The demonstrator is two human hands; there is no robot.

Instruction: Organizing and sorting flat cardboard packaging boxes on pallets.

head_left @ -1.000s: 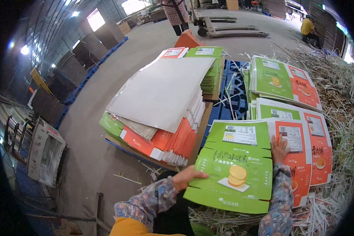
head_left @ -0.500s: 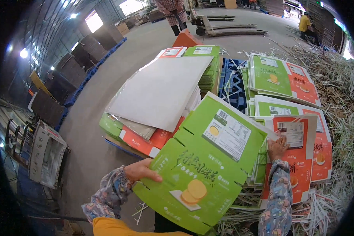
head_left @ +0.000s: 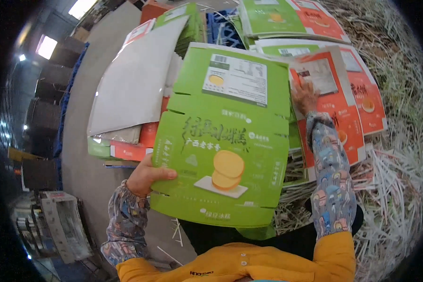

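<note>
My left hand [head_left: 150, 175] grips the left edge of a green printed cardboard box blank [head_left: 230, 122], thumb on top and the other fingers hidden beneath. The blank has slots along its sides, a white label panel and a picture of round yellow cakes. It is held tilted in front of my body. My right hand [head_left: 306, 96] rests with its fingers apart on a red printed box blank [head_left: 326, 94], just right of the green one. This red blank lies slightly askew over a stack of green-and-red printed sheets [head_left: 372, 101].
Another green-and-red stack [head_left: 286, 19] lies farther back. At left, a large plain white sheet [head_left: 136, 75] covers more printed stacks. Blue plastic pallet [head_left: 221, 30] shows between the stacks. Shredded paper strips [head_left: 385, 188] heap up at right. A metal-framed box [head_left: 66, 228] stands lower left.
My view has tipped downward, so the stacks appear higher. The green blank has turned more upright to me, still in my left hand. My right hand has shifted slightly on the red blank.
</note>
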